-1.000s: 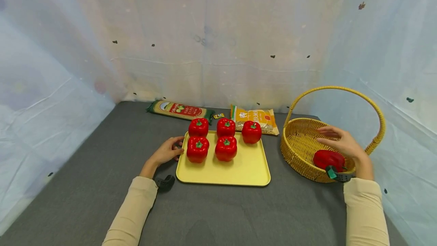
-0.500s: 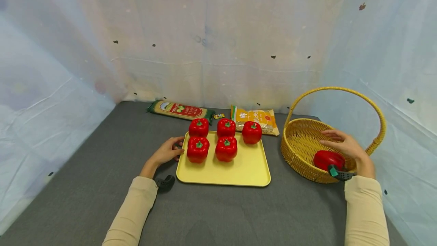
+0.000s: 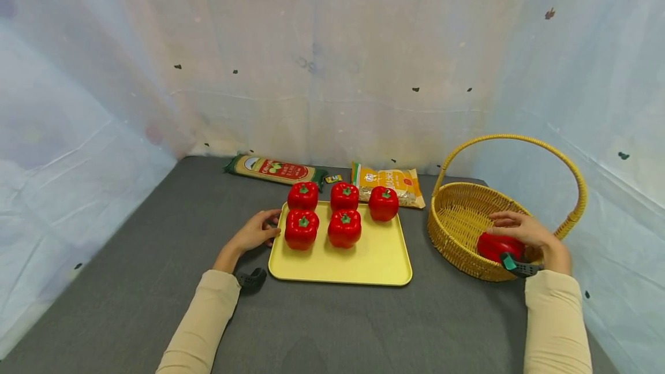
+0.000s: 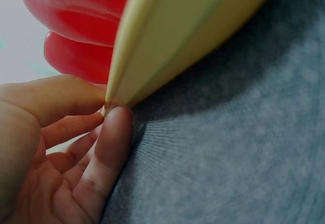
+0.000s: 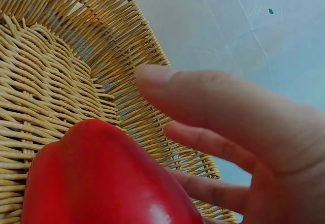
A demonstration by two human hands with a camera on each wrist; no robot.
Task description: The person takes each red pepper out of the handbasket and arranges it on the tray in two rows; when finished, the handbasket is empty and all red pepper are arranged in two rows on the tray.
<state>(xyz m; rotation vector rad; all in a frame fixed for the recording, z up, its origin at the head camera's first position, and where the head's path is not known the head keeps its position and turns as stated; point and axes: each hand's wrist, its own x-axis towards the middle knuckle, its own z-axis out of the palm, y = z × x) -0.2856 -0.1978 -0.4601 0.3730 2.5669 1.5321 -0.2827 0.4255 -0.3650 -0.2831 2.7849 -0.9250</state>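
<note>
My left hand point(image 3: 253, 231) pinches the left rim of a yellow tray point(image 3: 374, 261). In the left wrist view the thumb point(image 4: 116, 135) lies against the tray's underside with a finger on the other side of the rim. Several red bell peppers point(image 3: 344, 229) with green stems stand upright on the tray. At the right, my right hand point(image 3: 525, 231) is inside a wicker basket point(image 3: 451, 251), close over a red bell pepper point(image 5: 101, 178) lying on its side. Its fingers reach past the pepper with a gap above it in the right wrist view; some fingertips are hidden behind the pepper.
Behind the tray lie a green-ended noodle pack point(image 3: 277, 170), a tiny yellow packet point(image 3: 333, 178) and an orange grain bag point(image 3: 389, 184). The basket's tall handle point(image 3: 511, 137) arches over it. A pale curtain point(image 3: 332, 62) stands behind the grey table point(image 3: 332, 328).
My right hand has lowered toward the pepper in the basket, its fingers now overlapping the pepper's top in the head view. My left hand stays at the tray's rim.
</note>
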